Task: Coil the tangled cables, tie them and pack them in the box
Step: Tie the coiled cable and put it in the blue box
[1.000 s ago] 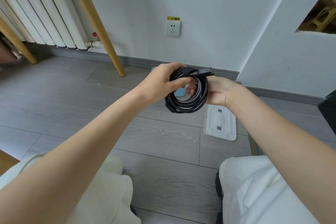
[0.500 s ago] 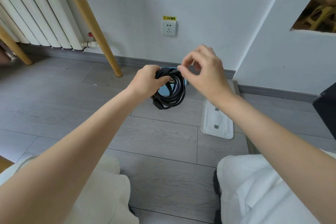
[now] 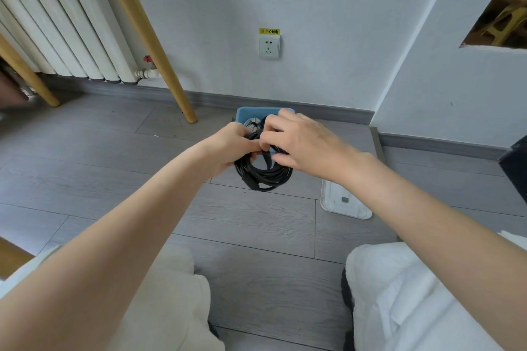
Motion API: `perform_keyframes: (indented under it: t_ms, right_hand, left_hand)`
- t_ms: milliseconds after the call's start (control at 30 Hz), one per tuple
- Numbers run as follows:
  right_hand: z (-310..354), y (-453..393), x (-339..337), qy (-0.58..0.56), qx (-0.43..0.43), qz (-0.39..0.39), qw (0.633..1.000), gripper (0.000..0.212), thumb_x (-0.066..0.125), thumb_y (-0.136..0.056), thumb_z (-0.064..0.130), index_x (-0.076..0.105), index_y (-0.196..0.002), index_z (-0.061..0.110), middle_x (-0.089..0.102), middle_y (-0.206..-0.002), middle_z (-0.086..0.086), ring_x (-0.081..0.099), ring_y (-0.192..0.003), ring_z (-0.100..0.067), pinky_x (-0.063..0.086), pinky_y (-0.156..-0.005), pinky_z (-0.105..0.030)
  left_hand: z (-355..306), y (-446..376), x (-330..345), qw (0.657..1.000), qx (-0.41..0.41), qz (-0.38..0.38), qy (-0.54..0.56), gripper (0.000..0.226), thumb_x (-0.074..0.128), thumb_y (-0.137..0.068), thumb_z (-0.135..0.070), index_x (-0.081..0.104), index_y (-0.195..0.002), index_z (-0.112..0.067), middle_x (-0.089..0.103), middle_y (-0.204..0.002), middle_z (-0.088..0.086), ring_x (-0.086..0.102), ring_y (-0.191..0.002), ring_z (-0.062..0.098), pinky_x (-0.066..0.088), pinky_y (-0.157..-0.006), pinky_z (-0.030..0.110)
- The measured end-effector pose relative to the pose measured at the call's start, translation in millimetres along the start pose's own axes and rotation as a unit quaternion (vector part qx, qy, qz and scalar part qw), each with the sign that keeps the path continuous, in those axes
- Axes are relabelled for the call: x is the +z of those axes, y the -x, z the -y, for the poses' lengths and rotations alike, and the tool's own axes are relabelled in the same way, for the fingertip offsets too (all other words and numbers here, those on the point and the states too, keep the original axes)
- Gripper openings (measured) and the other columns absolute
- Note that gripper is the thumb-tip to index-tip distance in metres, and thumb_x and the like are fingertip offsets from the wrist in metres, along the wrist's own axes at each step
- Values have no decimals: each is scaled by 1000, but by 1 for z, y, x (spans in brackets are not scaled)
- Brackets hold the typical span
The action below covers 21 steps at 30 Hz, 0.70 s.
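Holding a black cable coil over the blue box

Holding the black cable coil (image 3: 263,172) takes both hands. The coil is round, with many loops lying close together. It hangs in the air above the gray floor (image 3: 114,168), just in front of the blue box (image 3: 242,114). A flat black strap (image 3: 268,158) runs across the top part of the coil.

The left hand (image 3: 231,148) has its fingers curled around the left side of the coil and grips it. The right hand (image 3: 302,145) comes from the other side. Its fingers bend down onto the top of the coil, and its thumb and fingertips pinch at the strap, right next to the left hand. The two hands touch each other there.

The blue box sits on the floor by the wall, behind the hands. Something gray and something black lie inside it, but the hands hide most of it.

A white lid (image 3: 343,202) lies flat on the floor to the right of the coil. On the wall above the box is a white socket (image 3: 269,46) with a small yellow sticker (image 3: 269,31) over it. A white radiator (image 3: 62,23) stands to the left. Two wooden legs (image 3: 148,37) lean in front of it. The person's knees in light pants show at the bottom.
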State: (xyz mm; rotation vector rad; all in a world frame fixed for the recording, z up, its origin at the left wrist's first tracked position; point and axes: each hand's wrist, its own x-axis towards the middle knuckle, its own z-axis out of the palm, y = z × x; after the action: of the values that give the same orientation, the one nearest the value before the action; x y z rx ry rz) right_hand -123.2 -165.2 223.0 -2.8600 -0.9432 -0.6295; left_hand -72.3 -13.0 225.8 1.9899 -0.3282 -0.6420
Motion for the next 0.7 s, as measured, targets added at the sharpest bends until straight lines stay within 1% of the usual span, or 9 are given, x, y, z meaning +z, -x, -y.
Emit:
perform_keyframes:
  t_ms: [67,133,200,267,333,400,467,567,700]
  right_hand:
    - [-2,1,-1,-5,-7,5,1000,18,70,-67,9,62,-83,9,57,-83,-9,52,-73,-27,51,-55,-39]
    - [-3,2,-1,-1,-18,11,1000,18,72,-70,12,63,-85,9,57,-84,-8,53,-75,-27,51,-57,-40]
    - [-2,4,-2,13,-36,4,999,12,60,-79,17,64,-86,9,58,-82,-6,53,-75,-25,51,-60,-39]
    - [-1,6,-4,30,-48,-21,998,21,47,-85,19,65,-86,9,60,-79,-4,54,-74,-23,51,-64,-33]
    - [-1,8,-7,43,-52,-47,997,23,46,-88,19,66,-84,8,60,-77,-4,54,-72,-22,47,-66,-29]
    - [-1,9,-8,41,-56,-56,996,22,47,-88,19,66,-83,8,60,-77,-4,54,-72,-22,46,-66,-28]
    - [-1,9,-8,42,-68,-39,996,21,47,-88,18,64,-82,8,59,-77,-4,53,-72,-22,47,-66,-29]
    - [-1,9,-7,29,-70,-18,997,21,45,-86,19,62,-79,9,58,-78,-4,53,-73,-21,46,-67,-29]
    - [6,9,-6,-2,-68,-40,997,13,50,-84,14,62,-83,9,59,-83,-4,53,-77,-21,46,-68,-27]
  left_hand:
    - [1,0,-1,999,-14,20,23,11,54,-92,-5,59,-97,3,48,-64,5,45,-55,10,40,-55,18]
    - [1,1,-2,998,-28,38,52,10,54,-92,-5,58,-97,2,49,-66,3,46,-52,6,43,-50,13]
    - [2,1,-3,994,-41,60,83,8,54,-93,-6,59,-92,0,49,-67,3,47,-50,4,44,-49,11]
    - [1,1,-7,987,-48,83,127,10,54,-92,-7,59,-84,-2,50,-67,2,48,-49,3,44,-49,11]
    - [-1,2,-9,978,-54,109,167,12,52,-92,-7,58,-83,-3,54,-64,0,49,-49,2,45,-50,11]
    - [-4,5,-8,973,-61,138,172,14,50,-93,-7,58,-83,-3,57,-59,-2,52,-49,1,47,-51,11]
    - [-5,8,-5,974,-65,154,155,20,48,-94,-7,59,-78,-3,58,-55,-2,54,-50,2,48,-52,12]
    - [-5,10,-3,974,-66,166,137,22,47,-95,-8,58,-76,-5,57,-52,-4,53,-51,3,48,-53,13]
    - [-4,11,-5,974,-73,165,140,21,46,-94,-1,56,-76,-5,56,-53,-2,52,-52,5,48,-52,14]
